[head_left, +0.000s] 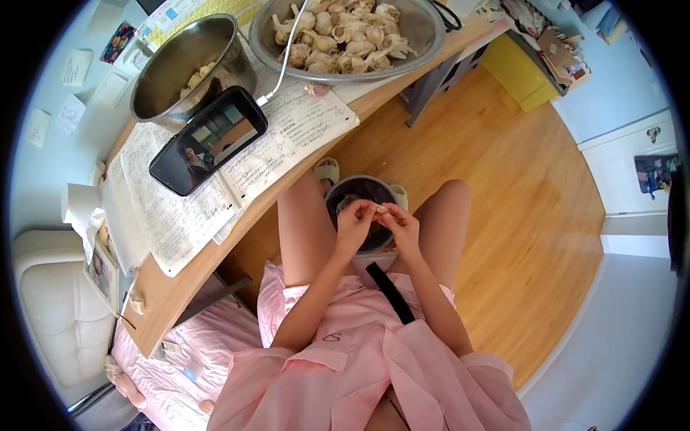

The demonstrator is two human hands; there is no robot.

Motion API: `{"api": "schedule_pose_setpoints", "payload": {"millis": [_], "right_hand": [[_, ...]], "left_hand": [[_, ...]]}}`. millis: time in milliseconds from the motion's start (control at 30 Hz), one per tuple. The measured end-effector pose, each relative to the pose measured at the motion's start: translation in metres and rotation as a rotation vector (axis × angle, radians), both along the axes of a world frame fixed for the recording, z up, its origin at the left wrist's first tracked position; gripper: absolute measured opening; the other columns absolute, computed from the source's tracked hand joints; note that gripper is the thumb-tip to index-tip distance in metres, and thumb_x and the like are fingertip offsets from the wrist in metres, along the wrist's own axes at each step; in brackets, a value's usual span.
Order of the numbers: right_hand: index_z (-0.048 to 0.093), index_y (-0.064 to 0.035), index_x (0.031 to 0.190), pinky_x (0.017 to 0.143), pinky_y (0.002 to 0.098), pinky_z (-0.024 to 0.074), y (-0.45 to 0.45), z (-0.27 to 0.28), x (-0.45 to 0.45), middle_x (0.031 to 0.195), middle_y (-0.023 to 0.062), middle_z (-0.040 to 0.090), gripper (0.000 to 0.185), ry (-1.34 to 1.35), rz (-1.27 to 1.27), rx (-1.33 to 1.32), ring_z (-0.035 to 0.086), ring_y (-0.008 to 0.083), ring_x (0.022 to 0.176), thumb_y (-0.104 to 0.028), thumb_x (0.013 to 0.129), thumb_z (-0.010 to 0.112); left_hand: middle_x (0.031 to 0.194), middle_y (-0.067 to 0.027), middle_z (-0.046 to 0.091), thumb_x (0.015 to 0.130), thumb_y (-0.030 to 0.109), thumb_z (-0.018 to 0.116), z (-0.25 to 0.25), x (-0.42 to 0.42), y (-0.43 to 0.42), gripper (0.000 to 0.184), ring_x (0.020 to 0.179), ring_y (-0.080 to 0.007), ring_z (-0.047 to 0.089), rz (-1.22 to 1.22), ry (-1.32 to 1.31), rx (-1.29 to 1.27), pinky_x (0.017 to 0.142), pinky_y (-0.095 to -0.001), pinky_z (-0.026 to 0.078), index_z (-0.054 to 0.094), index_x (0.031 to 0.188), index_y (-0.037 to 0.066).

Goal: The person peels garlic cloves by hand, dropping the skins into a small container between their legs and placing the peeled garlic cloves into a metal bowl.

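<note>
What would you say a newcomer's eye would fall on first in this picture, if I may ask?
Probably the wide metal bowl heaped with garlic bulbs, at the top of the picture. Next would come the lit phone, lying at a slant over the papers beside the steel pot. Lower down, the left hand and right hand pinch a small pale piece above a dark bin.

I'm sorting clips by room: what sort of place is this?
Probably a bedroom with a study desk: pink bedding lies near a padded headboard-like panel, and papers covered in writing lie on the desk.
</note>
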State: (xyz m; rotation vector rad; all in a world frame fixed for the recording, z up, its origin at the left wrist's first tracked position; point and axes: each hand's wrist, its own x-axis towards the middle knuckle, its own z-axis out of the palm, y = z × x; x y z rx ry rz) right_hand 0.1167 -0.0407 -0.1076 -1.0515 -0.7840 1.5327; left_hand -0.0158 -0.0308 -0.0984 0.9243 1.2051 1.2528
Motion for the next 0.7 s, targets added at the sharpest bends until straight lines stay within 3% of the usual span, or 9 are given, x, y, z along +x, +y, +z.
{"api": "schedule_pose_setpoints", "payload": {"millis": [133, 200, 300, 433, 700], "right_hand": [[0.059, 0.0017, 0.111, 0.082, 0.0274, 0.0515, -0.003, 0.006, -0.004, 0.107, 0.0079, 0.062, 0.025, 0.152, -0.011, -0.156, 0.063, 0.0159, 0.091, -0.009, 0.089, 0.061], [0.059, 0.0001, 0.112, 0.081, 0.0276, 0.0511, -0.001, 0.012, -0.006, 0.108, 0.0070, 0.062, 0.025, 0.117, 0.015, -0.177, 0.062, 0.0160, 0.091, -0.009, 0.089, 0.061], [0.059, -0.0016, 0.113, 0.081, 0.0274, 0.0503, 0.009, 0.005, -0.005, 0.106, 0.0073, 0.061, 0.026, -0.393, 0.039, 0.295, 0.062, 0.0156, 0.092, -0.007, 0.088, 0.060], [0.060, -0.0008, 0.111, 0.080, 0.0262, 0.0496, 0.009, 0.026, -0.003, 0.104, 0.0094, 0.060, 0.025, -0.465, 0.098, 0.262, 0.062, 0.0157, 0.093, -0.004, 0.086, 0.061], [0.061, 0.0015, 0.109, 0.082, 0.0253, 0.0489, 0.009, 0.002, 0.017, 0.105, 0.0090, 0.064, 0.022, -0.291, 0.239, 0.093, 0.061, 0.0139, 0.094, -0.004, 0.087, 0.061]], "left_hand": [[0.080, -0.0089, 0.067, 0.086, 0.008, 0.062, 0.001, -0.001, 0.000, 0.013, 0.070, -0.0127, 0.064, -0.003, -0.141, -0.081, 0.065, -0.0253, 0.052, 0.063, 0.090, -0.004], [0.080, -0.0096, 0.067, 0.085, 0.010, 0.063, 0.006, -0.004, -0.001, 0.014, 0.069, -0.0137, 0.065, 0.037, 0.167, 0.000, 0.064, -0.0261, 0.052, 0.063, 0.088, -0.004], [0.079, -0.0082, 0.068, 0.084, 0.011, 0.065, 0.018, -0.008, -0.002, 0.013, 0.070, -0.0122, 0.065, 0.062, 0.450, 0.060, 0.065, -0.0257, 0.052, 0.064, 0.088, -0.002], [0.080, -0.0078, 0.068, 0.083, 0.011, 0.066, 0.031, -0.009, -0.002, 0.013, 0.069, -0.0120, 0.065, 0.054, 0.537, 0.101, 0.065, -0.0250, 0.051, 0.065, 0.088, -0.001], [0.082, -0.0067, 0.066, 0.088, 0.010, 0.060, 0.001, -0.011, -0.004, 0.014, 0.073, -0.0117, 0.063, -0.154, 0.125, -0.015, 0.068, -0.0237, 0.051, 0.063, 0.092, -0.003]]}}
